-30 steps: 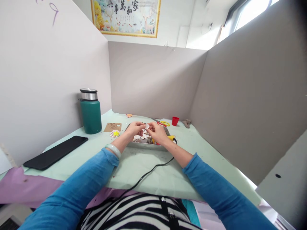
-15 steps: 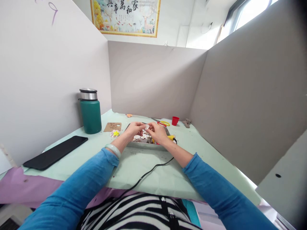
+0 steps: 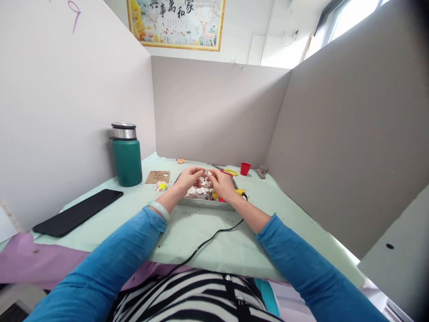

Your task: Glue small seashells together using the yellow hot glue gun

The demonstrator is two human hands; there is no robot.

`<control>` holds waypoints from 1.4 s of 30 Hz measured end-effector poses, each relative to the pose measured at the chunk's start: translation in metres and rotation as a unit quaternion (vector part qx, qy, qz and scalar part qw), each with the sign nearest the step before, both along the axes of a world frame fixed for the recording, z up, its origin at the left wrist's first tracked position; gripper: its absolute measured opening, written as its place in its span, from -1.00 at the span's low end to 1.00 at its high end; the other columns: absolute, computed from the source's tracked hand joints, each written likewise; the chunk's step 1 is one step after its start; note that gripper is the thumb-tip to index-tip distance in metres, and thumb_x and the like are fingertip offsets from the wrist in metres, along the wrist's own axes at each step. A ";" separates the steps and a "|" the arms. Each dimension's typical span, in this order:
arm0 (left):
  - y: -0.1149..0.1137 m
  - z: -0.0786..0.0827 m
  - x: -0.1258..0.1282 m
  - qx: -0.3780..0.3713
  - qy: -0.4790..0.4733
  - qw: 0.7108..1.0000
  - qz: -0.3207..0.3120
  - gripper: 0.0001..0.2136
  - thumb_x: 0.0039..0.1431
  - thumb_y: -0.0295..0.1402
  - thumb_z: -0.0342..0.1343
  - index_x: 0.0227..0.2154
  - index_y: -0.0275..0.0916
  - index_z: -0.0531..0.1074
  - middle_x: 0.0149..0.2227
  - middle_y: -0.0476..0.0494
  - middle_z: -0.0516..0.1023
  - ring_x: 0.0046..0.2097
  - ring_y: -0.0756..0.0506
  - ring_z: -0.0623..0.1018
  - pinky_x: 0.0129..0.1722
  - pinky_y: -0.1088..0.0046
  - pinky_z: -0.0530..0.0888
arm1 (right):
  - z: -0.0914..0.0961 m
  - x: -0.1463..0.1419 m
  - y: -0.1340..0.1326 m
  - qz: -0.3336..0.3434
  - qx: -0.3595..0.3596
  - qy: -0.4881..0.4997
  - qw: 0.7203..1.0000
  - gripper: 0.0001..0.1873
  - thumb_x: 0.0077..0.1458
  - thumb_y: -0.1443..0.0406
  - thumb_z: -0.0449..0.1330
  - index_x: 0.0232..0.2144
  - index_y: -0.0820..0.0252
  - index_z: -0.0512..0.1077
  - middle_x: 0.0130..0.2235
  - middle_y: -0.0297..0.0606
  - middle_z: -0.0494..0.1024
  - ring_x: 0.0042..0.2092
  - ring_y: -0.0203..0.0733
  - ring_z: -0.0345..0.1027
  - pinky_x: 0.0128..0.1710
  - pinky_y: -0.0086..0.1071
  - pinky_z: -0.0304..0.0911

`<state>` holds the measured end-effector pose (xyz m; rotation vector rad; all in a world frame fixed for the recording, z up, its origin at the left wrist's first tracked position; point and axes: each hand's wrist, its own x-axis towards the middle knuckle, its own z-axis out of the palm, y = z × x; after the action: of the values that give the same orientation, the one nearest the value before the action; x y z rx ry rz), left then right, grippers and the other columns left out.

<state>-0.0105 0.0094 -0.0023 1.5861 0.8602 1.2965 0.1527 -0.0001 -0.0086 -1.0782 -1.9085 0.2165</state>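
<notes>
My left hand [image 3: 189, 179] and my right hand [image 3: 221, 184] meet over a shallow metal tray [image 3: 205, 203] in the middle of the table. The tray holds several small white and patterned pieces [image 3: 200, 190]. Both hands have their fingers curled and pinched together at a tiny pale piece [image 3: 207, 172] between the fingertips; it is too small to name. A pale bangle [image 3: 158, 209] sits on my left wrist. A yellow tool [image 3: 240, 192] lies at the tray's right edge, and its black cable [image 3: 204, 243] runs toward me.
A green flask [image 3: 126, 155] stands at the left, a black phone [image 3: 78, 212] nearer me. A brown card [image 3: 157, 177] and a small flower piece [image 3: 161, 186] lie left of the tray. Scissors [image 3: 227, 171] and a red cup [image 3: 245, 168] sit behind. Grey partitions enclose the table.
Both hands shifted slightly away from me over the tray, fingertips still together on the small piece. The view tilted a little.
</notes>
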 end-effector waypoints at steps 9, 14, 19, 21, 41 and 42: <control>-0.002 0.003 0.003 0.069 0.064 0.994 0.048 -0.71 -0.09 -0.39 0.19 -0.23 -0.26 0.40 -0.35 -0.04 0.43 -0.60 0.13 0.38 -0.60 0.59 0.36 | 0.000 -0.001 0.008 0.117 -0.133 0.107 0.978 -0.75 0.14 0.21 0.00 -0.22 0.20 0.37 -0.31 -0.27 0.51 -0.41 -0.33 0.41 -0.36 -0.43 0.31; 0.003 0.000 0.003 0.086 0.086 0.992 0.043 -0.79 -0.10 -0.33 0.19 -0.36 -0.28 0.39 -0.39 -0.04 0.43 -0.55 0.07 0.41 -0.61 0.58 0.37 | 0.004 -0.001 0.004 0.130 -0.163 0.118 0.971 -0.76 0.15 0.21 -0.02 -0.29 0.24 0.36 -0.32 -0.24 0.49 -0.41 -0.34 0.39 -0.40 -0.46 0.29; 0.006 -0.002 0.003 0.108 0.102 0.988 0.051 -0.79 -0.10 -0.29 0.21 -0.40 -0.28 0.38 -0.44 -0.04 0.43 -0.50 0.04 0.43 -0.58 0.56 0.38 | 0.005 -0.002 0.003 0.134 -0.182 0.117 0.967 -0.74 0.17 0.21 -0.05 -0.36 0.25 0.35 -0.35 -0.23 0.50 -0.44 -0.36 0.37 -0.43 -0.49 0.27; 0.004 -0.001 0.003 0.112 0.115 0.985 0.060 -0.79 -0.09 -0.27 0.20 -0.42 -0.29 0.39 -0.46 -0.04 0.44 -0.51 0.04 0.43 -0.57 0.57 0.37 | 0.005 -0.002 0.004 0.135 -0.183 0.116 0.967 -0.73 0.18 0.21 -0.06 -0.38 0.25 0.35 -0.36 -0.24 0.50 -0.45 -0.37 0.37 -0.44 -0.50 0.26; -0.006 0.004 0.004 0.067 0.154 0.980 0.102 -0.72 -0.05 -0.15 0.19 -0.41 -0.27 0.37 -0.65 0.01 0.40 -0.61 0.03 0.40 -0.62 0.57 0.28 | -0.003 0.000 0.010 0.104 -0.108 0.120 0.981 -0.82 0.09 0.21 0.04 -0.37 0.19 0.36 -0.37 -0.32 0.51 -0.45 -0.34 0.41 -0.40 -0.44 0.32; -0.006 0.004 0.004 0.067 0.149 0.982 0.100 -0.72 -0.06 -0.16 0.20 -0.40 -0.27 0.37 -0.64 0.01 0.41 -0.62 0.03 0.40 -0.62 0.58 0.27 | -0.003 0.000 0.011 0.107 -0.114 0.128 0.979 -0.82 0.08 0.21 0.05 -0.37 0.20 0.35 -0.36 -0.32 0.52 -0.45 -0.34 0.41 -0.40 -0.44 0.33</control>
<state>-0.0068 0.0039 0.0012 1.8714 1.1615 1.2964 0.1524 0.0108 -0.0119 -0.9397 -1.7918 0.6780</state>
